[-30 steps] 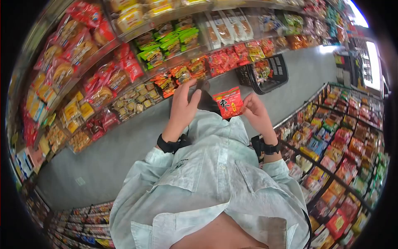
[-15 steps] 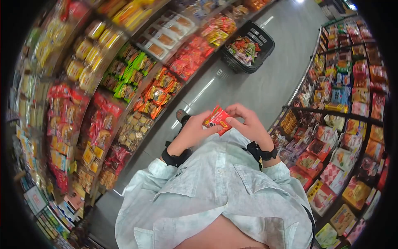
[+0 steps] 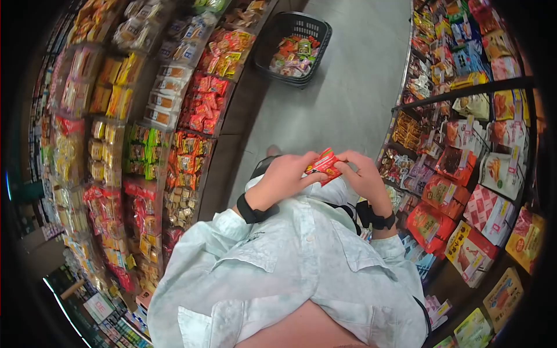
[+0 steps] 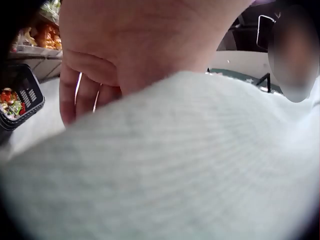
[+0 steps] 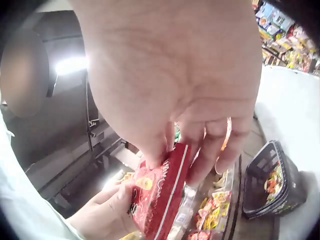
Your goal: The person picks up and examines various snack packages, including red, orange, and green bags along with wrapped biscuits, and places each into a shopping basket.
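Between both hands, in front of the shirt, is a small red snack packet (image 3: pixel 322 166) with yellow and black print. My left hand (image 3: pixel 283 180) pinches its left side between thumb and fingers. At the opposite end, my right hand (image 3: pixel 361 175) grips the packet's edge with thumb and forefinger. The right wrist view shows the packet (image 5: pixel 161 200) close up, its serrated seal beside the right fingers and the left thumb against its face. In the left wrist view a pale sleeve (image 4: pixel 150 165) hides the packet and much of the left hand (image 4: pixel 140 45).
A black shopping basket (image 3: pixel 307 26) holding colourful packets stands on the grey floor (image 3: pixel 354 87) ahead. Shelves of bagged snacks (image 3: pixel 206 104) line the left side of the aisle. More shelves with packaged foods (image 3: pixel 444 197) run along the right, close to the right elbow.
At first only the right hand held the packet, the left being apart near the shelf. The left hand came over and took the packet too. The view has turned, putting the aisle straight ahead.
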Demonstrator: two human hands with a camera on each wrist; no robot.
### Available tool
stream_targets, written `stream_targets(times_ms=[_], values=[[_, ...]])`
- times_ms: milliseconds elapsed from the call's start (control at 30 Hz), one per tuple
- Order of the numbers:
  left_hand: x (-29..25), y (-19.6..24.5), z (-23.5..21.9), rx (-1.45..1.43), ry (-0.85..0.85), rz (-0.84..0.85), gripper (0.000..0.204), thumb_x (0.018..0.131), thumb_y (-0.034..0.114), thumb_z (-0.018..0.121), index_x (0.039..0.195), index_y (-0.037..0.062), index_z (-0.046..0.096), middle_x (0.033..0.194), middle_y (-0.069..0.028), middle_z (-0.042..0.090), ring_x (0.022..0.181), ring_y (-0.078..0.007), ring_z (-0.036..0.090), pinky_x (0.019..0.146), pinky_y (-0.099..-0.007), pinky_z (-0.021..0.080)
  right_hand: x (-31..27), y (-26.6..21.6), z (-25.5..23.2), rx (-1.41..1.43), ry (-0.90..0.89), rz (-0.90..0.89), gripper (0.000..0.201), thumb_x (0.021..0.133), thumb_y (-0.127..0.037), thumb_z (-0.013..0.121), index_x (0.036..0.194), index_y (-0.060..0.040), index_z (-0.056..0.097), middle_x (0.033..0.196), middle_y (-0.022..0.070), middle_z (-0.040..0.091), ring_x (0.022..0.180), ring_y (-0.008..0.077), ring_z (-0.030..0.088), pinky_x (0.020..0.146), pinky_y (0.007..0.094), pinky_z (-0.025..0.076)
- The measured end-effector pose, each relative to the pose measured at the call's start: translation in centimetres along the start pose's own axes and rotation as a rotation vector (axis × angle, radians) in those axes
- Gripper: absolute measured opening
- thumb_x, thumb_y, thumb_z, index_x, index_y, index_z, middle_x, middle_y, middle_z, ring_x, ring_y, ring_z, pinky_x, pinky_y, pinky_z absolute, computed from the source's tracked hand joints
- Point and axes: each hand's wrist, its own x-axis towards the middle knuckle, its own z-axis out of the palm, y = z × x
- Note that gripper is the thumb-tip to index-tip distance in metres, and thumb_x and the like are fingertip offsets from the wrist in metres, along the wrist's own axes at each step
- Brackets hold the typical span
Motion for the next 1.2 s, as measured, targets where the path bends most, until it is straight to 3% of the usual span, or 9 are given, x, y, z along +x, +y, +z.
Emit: stream_targets(times_ms=[233, 367, 633, 700, 800, 867, 1000, 1133, 1200], values=[[6.9, 2.2, 2.6, 0.113, -0.193, 0.255, 0.029, 0.104, 0.035, 0.064, 0.095, 0.0069, 0.065, 0.076, -0.0177, 0.065, 0.076, -0.0408, 0.066, 0.066, -0.0534, 0.048, -4.9, 2.4, -2.9, 0.08, 0.152, 0.194, 0.019, 0.102, -0.018, 0.07, 0.111, -0.0009, 0.074, 0.095, 0.0161, 0.076, 0.086, 0.0253, 0.074, 0.08, 0.0353, 0.055], [10.6, 2.7, 3.2, 0.103, -0.258, 0.348, 0.031, 0.104, 0.034, 0.065, 0.092, 0.0058, 0.064, 0.075, -0.0177, 0.064, 0.076, -0.0414, 0.065, 0.067, -0.0542, 0.048, -5.4, 3.0, -3.5, 0.133, 0.281, 0.292, 0.02, 0.103, -0.018, 0.069, 0.112, 0.0001, 0.073, 0.088, 0.015, 0.074, 0.081, 0.0166, 0.07, 0.077, 0.0331, 0.054], [19.8, 1.3, 1.2, 0.029, -0.246, 0.425, 0.031, 0.105, 0.032, 0.063, 0.091, 0.0052, 0.065, 0.078, -0.0197, 0.066, 0.077, -0.0433, 0.066, 0.068, -0.0549, 0.049, 1.1, 4.7, -6.9, 0.174, 0.357, 0.402, 0.021, 0.107, -0.019, 0.065, 0.11, 0.0009, 0.069, 0.088, 0.0081, 0.072, 0.083, 0.0092, 0.062, 0.077, 0.0294, 0.052], [22.6, 0.2, -1.0, 0.025, -0.16, 0.393, 0.03, 0.105, 0.032, 0.063, 0.091, 0.0052, 0.065, 0.079, -0.0202, 0.066, 0.078, -0.0438, 0.066, 0.068, -0.0553, 0.049, 5.4, 4.2, -7.6, 0.177, 0.418, 0.364, 0.022, 0.108, -0.02, 0.064, 0.11, 0.0016, 0.069, 0.089, 0.0063, 0.073, 0.084, 0.009, 0.062, 0.076, 0.0285, 0.052], [26.5, -1.9, -5.5, 0.039, 0.005, 0.293, 0.029, 0.105, 0.031, 0.063, 0.092, 0.005, 0.065, 0.081, -0.0205, 0.068, 0.08, -0.0443, 0.067, 0.069, -0.0555, 0.05, 13.0, 4.6, -8.4, 0.226, 0.364, 0.321, 0.027, 0.106, -0.016, 0.067, 0.128, -0.0006, 0.066, 0.104, 0.0067, 0.075, 0.095, 0.0123, 0.07, 0.089, 0.0295, 0.056], [27.9, -4.2, -8.6, 0.01, 0.127, 0.198, 0.027, 0.105, 0.031, 0.063, 0.095, 0.0052, 0.065, 0.083, -0.0202, 0.07, 0.082, -0.0442, 0.068, 0.069, -0.0551, 0.05, 18.0, 2.4, -9.1, 0.22, 0.253, 0.293, 0.048, 0.101, -0.014, 0.072, 0.146, -0.0049, 0.058, 0.122, 0.011, 0.074, 0.112, 0.0194, 0.073, 0.101, 0.0341, 0.056], [30.0, -9.4, -14.7, -0.02, 0.378, -0.054, 0.023, 0.102, 0.029, 0.065, 0.107, 0.0063, 0.065, 0.083, -0.019, 0.072, 0.082, -0.0429, 0.07, 0.07, -0.0544, 0.053, 26.5, 0.9, -9.9, -0.005, 0.261, 0.17, 0.053, 0.098, -0.018, 0.075, 0.147, -0.0063, 0.058, 0.133, 0.0157, 0.069, 0.121, 0.0271, 0.069, 0.103, 0.0381, 0.055], [29.1, -13.8, -19.5, 0.02, 0.544, -0.305, 0.028, 0.099, 0.025, 0.07, 0.119, 0.0063, 0.064, 0.083, -0.0153, 0.073, 0.081, -0.0395, 0.072, 0.07, -0.0511, 0.055, 31.7, 0.4, -13.3, -0.115, -0.192, 0.316, 0.042, 0.101, -0.018, 0.071, 0.141, -0.0041, 0.065, 0.133, 0.0126, 0.071, 0.122, 0.0267, 0.069, 0.105, 0.0382, 0.054], [28.1, -15.3, -20.6, 0.028, 0.607, -0.39, 0.032, 0.099, 0.026, 0.071, 0.124, 0.0077, 0.063, 0.082, -0.0136, 0.073, 0.08, -0.0374, 0.073, 0.07, -0.0493, 0.055, 34.0, 0.1, -14.2, -0.166, -0.373, 0.219, 0.04, 0.101, -0.018, 0.071, 0.138, -0.0056, 0.067, 0.13, 0.0121, 0.073, 0.119, 0.0273, 0.07, 0.103, 0.0375, 0.055]])
